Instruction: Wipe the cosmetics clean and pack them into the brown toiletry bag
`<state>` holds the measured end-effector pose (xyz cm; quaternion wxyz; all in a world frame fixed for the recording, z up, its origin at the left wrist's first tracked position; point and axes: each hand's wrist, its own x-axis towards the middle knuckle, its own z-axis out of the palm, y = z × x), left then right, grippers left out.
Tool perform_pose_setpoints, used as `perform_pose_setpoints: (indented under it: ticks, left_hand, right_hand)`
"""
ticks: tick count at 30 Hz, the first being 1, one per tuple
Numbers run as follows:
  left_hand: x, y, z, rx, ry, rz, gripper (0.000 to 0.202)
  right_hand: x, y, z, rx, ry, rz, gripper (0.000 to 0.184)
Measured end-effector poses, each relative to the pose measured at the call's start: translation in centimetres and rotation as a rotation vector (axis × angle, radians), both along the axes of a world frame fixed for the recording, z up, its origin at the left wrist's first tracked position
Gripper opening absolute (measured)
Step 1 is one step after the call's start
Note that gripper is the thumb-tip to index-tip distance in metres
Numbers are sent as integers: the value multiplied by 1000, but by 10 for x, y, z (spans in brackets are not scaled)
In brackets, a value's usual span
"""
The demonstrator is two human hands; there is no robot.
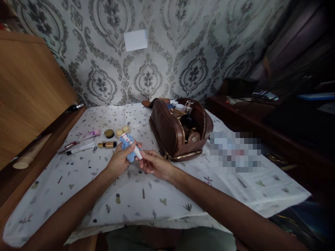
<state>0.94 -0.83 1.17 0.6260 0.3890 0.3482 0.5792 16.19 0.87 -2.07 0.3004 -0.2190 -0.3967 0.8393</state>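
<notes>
head view: the left hand (119,162) has its fingers closed around a white tube (137,152) and blue cloth (131,157), left of the brown bag (167,127); the right hand (158,166) touches the tube, pinching or not unclear. slipping cloth could drop it.

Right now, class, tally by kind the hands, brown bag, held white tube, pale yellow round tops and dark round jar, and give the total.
Hands (left hand, right hand): 2
Brown bag: 1
Held white tube: 1
Pale yellow round tops: 2
Dark round jar: 1
Total: 7
</notes>
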Motion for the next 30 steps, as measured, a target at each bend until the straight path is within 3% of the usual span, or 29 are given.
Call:
perform_pose_setpoints:
  ticks: [8, 16, 22, 27, 30]
  left_hand:
    - [-2, 4, -10, -5, 65, 48, 45]
    - [-4, 1, -7, 38, 76, -37, 44]
    - [-1, 0, -13, 48, 161, -116, 44]
    - [-17, 3, -7, 93, 368, -93, 40]
    - [-28, 6, 1, 91, 575, -182, 40]
  right_hand:
    - [-3, -2, 0, 128, -83, -162, 52]
    - [0, -3, 3, 67, -12, -89, 49]
    - [0, -1, 3, 64, -82, -126, 55]
    - [1, -3, 7, 240, -227, -204, 56]
    - [3, -2, 10, 338, -217, -324, 55]
